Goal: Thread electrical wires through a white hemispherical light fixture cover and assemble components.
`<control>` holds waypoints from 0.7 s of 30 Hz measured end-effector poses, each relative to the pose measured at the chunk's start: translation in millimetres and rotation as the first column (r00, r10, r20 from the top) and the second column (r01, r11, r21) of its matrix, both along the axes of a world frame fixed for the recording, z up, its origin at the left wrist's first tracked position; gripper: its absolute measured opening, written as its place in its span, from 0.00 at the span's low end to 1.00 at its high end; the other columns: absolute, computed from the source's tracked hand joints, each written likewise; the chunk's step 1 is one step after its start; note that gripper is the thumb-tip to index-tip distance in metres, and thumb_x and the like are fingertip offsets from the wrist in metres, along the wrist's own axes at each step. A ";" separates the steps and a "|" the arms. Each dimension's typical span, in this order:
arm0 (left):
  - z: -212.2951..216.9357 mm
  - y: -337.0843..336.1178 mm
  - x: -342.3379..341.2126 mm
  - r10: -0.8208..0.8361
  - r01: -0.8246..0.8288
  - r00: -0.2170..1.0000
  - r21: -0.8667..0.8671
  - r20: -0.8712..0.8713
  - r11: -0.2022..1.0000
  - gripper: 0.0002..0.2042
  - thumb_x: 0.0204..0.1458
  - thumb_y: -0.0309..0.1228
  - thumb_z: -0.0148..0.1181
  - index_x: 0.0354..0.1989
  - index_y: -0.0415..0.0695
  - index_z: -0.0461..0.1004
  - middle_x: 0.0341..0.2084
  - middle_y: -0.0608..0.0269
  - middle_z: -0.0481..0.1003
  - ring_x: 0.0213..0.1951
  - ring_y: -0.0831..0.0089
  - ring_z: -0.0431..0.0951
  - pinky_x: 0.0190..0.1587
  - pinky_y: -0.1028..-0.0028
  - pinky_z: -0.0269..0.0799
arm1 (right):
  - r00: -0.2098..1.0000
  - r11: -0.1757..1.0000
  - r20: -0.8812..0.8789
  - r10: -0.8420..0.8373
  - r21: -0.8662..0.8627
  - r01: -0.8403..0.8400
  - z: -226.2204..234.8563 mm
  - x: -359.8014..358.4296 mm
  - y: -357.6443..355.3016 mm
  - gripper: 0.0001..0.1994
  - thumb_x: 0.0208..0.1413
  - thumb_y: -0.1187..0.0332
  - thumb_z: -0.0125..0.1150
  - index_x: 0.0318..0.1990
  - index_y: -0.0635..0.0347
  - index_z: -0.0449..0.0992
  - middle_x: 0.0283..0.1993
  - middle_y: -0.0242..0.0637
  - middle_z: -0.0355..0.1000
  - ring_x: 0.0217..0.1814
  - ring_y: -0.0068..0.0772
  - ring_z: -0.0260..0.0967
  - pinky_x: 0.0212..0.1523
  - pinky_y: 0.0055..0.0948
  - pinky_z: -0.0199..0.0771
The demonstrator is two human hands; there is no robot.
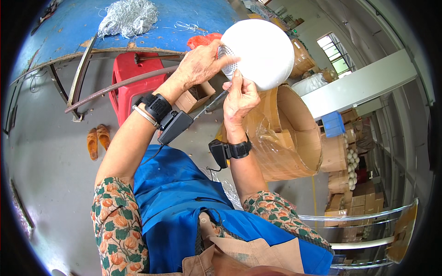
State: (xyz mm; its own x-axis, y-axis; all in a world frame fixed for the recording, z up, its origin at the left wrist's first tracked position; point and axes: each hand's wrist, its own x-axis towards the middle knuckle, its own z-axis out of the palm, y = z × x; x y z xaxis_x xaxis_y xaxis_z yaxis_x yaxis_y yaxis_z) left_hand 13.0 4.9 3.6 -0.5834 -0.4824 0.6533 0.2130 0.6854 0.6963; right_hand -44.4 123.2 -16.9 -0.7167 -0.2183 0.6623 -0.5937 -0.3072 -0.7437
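A large, smooth white ball-like or domed thing [264, 53] is held up in front of me; I cannot tell its exact kind. At its left side is a grey patch [228, 62] dotted with small dark marks or holes. My left hand [201, 63] grips that side, its thumb stretched over the white surface and its other fingers partly hidden behind. At the lower left edge, my right hand [241, 95] pinches with thumb and forefinger. From this pinch a thin, twisted grey-white cord [211, 103] slants down to the left, passing behind the left wrist's black device.
The blue table [184, 14] at the far left carries a heap of white string [129, 18] and a red plastic bag [202, 40]. Below are a red stool [131, 78], a hammer, a metal bar and orange slippers [97, 140]. A big cardboard drum [281, 133] stands right.
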 end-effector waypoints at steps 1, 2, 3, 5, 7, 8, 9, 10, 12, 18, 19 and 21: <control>2.0 3.5 1.5 0.101 -0.099 0.995 -0.080 0.024 0.992 0.31 0.41 0.57 0.57 0.40 0.40 0.66 0.22 0.48 0.74 0.30 0.52 0.76 0.33 0.62 0.70 | 1.000 1.000 0.001 -0.002 0.000 0.002 0.3 0.5 0.2 0.09 0.53 0.70 0.57 0.26 0.68 0.72 0.16 0.34 0.69 0.16 0.16 0.63 0.20 0.16 0.63; 2.7 4.0 -0.3 0.098 -0.096 0.995 -0.080 0.025 0.992 0.31 0.41 0.57 0.57 0.40 0.40 0.66 0.22 0.48 0.74 0.30 0.52 0.76 0.33 0.62 0.70 | 0.999 0.999 0.038 0.031 -0.027 -0.030 1.5 2.1 0.1 0.09 0.52 0.70 0.58 0.26 0.68 0.72 0.17 0.34 0.69 0.16 0.16 0.63 0.20 0.16 0.62; 3.4 3.8 -1.2 0.137 -0.135 0.990 -0.068 0.036 0.989 0.32 0.40 0.58 0.58 0.41 0.40 0.65 0.23 0.47 0.74 0.30 0.52 0.76 0.33 0.62 0.70 | 0.995 0.997 0.073 0.067 -0.055 -0.063 2.7 4.3 0.3 0.09 0.52 0.70 0.58 0.26 0.68 0.72 0.17 0.34 0.69 0.16 0.17 0.63 0.20 0.16 0.62; 3.9 2.6 -2.1 0.174 -0.172 0.984 -0.056 0.046 0.984 0.33 0.38 0.59 0.59 0.42 0.40 0.64 0.23 0.47 0.74 0.30 0.51 0.76 0.33 0.62 0.70 | 0.991 0.995 0.089 0.098 -0.011 -0.098 4.5 6.1 5.4 0.09 0.52 0.70 0.58 0.26 0.67 0.72 0.17 0.34 0.69 0.16 0.17 0.63 0.20 0.16 0.62; 2.6 -0.8 -2.8 0.210 -0.210 0.976 0.002 0.059 0.978 0.34 0.38 0.59 0.59 0.43 0.40 0.63 0.23 0.45 0.74 0.31 0.51 0.76 0.34 0.60 0.70 | 0.986 0.991 0.106 0.129 0.032 -0.133 5.6 9.0 12.6 0.09 0.52 0.69 0.58 0.26 0.67 0.72 0.17 0.34 0.69 0.16 0.18 0.63 0.20 0.16 0.62; 2.6 -3.1 -4.1 0.210 -0.210 0.976 0.002 0.059 0.978 0.34 0.38 0.59 0.59 0.43 0.40 0.63 0.23 0.45 0.74 0.31 0.51 0.76 0.34 0.60 0.70 | 0.982 0.985 0.118 0.147 0.077 -0.157 6.0 11.8 17.5 0.09 0.52 0.69 0.58 0.25 0.67 0.72 0.16 0.33 0.69 0.16 0.18 0.63 0.20 0.16 0.63; 3.6 -4.9 -5.5 0.221 -0.220 0.975 -0.007 0.015 0.975 0.33 0.40 0.56 0.60 0.43 0.39 0.63 0.20 0.48 0.72 0.28 0.54 0.75 0.31 0.62 0.69 | 0.978 0.976 0.131 0.164 0.122 -0.180 6.9 13.5 22.4 0.09 0.52 0.69 0.58 0.25 0.67 0.72 0.16 0.33 0.68 0.16 0.18 0.63 0.21 0.16 0.63; 3.7 -5.7 -6.3 0.231 -0.232 0.972 -0.015 -0.029 0.973 0.31 0.41 0.53 0.60 0.44 0.37 0.63 0.17 0.52 0.71 0.24 0.56 0.74 0.28 0.63 0.68 | 0.978 0.976 0.130 0.163 0.122 -0.179 7.6 13.8 26.6 0.09 0.52 0.69 0.58 0.25 0.67 0.72 0.16 0.33 0.68 0.16 0.18 0.63 0.21 0.16 0.63; 1.7 -4.0 -7.2 0.229 -0.229 0.973 -0.029 -0.007 0.973 0.30 0.42 0.52 0.60 0.43 0.38 0.63 0.17 0.52 0.71 0.24 0.56 0.74 0.28 0.63 0.68 | 0.991 0.984 0.082 0.101 0.135 -0.112 9.0 12.3 33.5 0.09 0.52 0.69 0.58 0.25 0.66 0.72 0.16 0.32 0.68 0.17 0.18 0.64 0.22 0.16 0.64; 2.3 -2.0 -9.0 0.236 -0.236 0.972 -0.042 -0.008 0.971 0.28 0.44 0.51 0.59 0.42 0.38 0.64 0.18 0.50 0.72 0.25 0.54 0.74 0.28 0.63 0.68 | 0.994 0.991 0.050 0.101 0.086 -0.105 -2.9 0.7 26.5 0.08 0.53 0.71 0.56 0.25 0.66 0.71 0.17 0.31 0.68 0.18 0.15 0.62 0.22 0.15 0.63; 2.9 -0.9 -8.7 0.231 -0.231 0.973 -0.027 -0.012 0.973 0.28 0.44 0.51 0.59 0.42 0.38 0.64 0.18 0.49 0.72 0.25 0.53 0.74 0.29 0.62 0.68 | 0.994 0.992 0.051 0.095 0.083 -0.099 -4.5 0.5 24.9 0.08 0.53 0.71 0.56 0.25 0.66 0.71 0.17 0.31 0.68 0.18 0.15 0.62 0.22 0.16 0.63; 5.7 1.1 -6.8 0.235 -0.235 0.972 -0.021 -0.003 0.972 0.27 0.44 0.51 0.59 0.42 0.38 0.64 0.19 0.48 0.72 0.25 0.52 0.74 0.29 0.62 0.68 | 0.995 0.994 0.042 0.085 0.072 -0.088 -6.4 -1.1 19.7 0.09 0.53 0.71 0.56 0.25 0.66 0.71 0.17 0.31 0.69 0.18 0.15 0.62 0.22 0.16 0.63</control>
State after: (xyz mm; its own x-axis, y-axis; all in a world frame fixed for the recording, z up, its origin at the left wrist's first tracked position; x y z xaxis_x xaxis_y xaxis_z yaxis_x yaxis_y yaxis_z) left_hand 6.2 6.1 9.3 -0.4553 -0.5920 0.6651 0.0442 0.7310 0.6809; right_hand -45.5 142.9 -23.3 -0.7180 -0.3274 0.6142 -0.5375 -0.2998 -0.7882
